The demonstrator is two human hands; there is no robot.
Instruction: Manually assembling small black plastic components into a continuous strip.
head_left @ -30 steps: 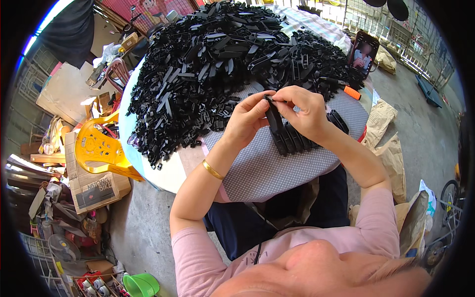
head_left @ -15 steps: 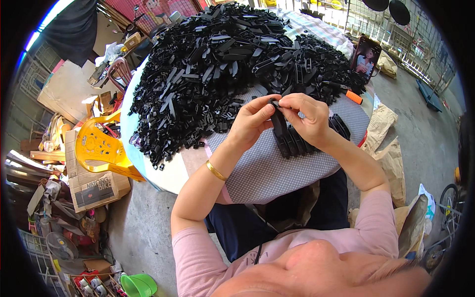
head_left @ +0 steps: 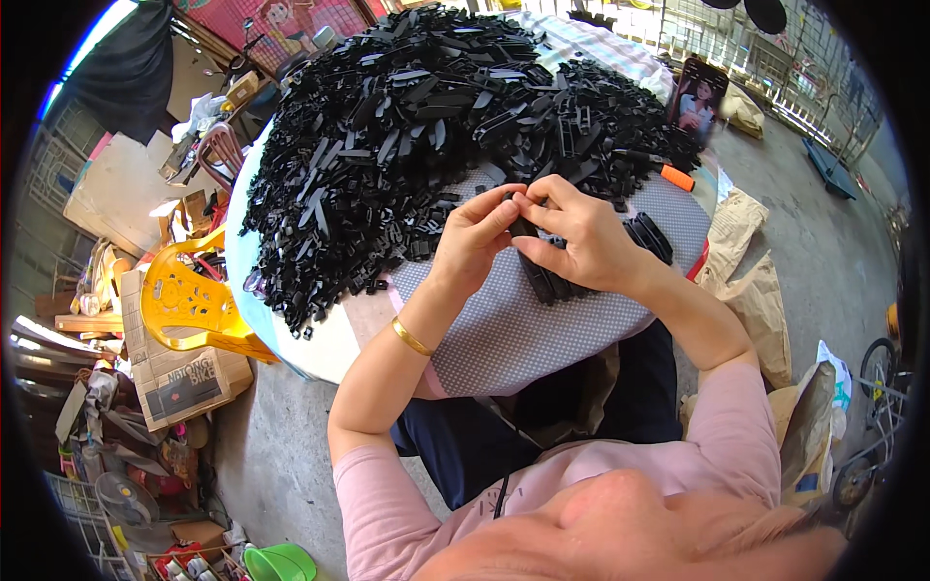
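Note:
A big heap of black plastic parts [head_left: 426,116] covers the far half of a round table with a grey dotted cloth [head_left: 504,339]. My left hand [head_left: 475,237] and my right hand [head_left: 572,237] meet above the cloth, fingertips pinching one small black plastic piece [head_left: 520,225] between them. Under my right hand lies a neat row of sorted black strips [head_left: 552,281], with more of them [head_left: 651,235] to the right. A gold bangle [head_left: 412,337] sits on my left wrist.
An orange-tipped tool [head_left: 670,174] and a propped phone [head_left: 696,97] stand at the table's right. A yellow plastic chair [head_left: 189,305] and a cardboard box [head_left: 179,378] sit left. Brown sacks [head_left: 746,261] lie on the concrete floor at right; clutter lines the left edge.
Both hands have stayed together over the cloth, shifting slightly and turning the small black piece between the fingertips. The heap and the sorted strips have not moved.

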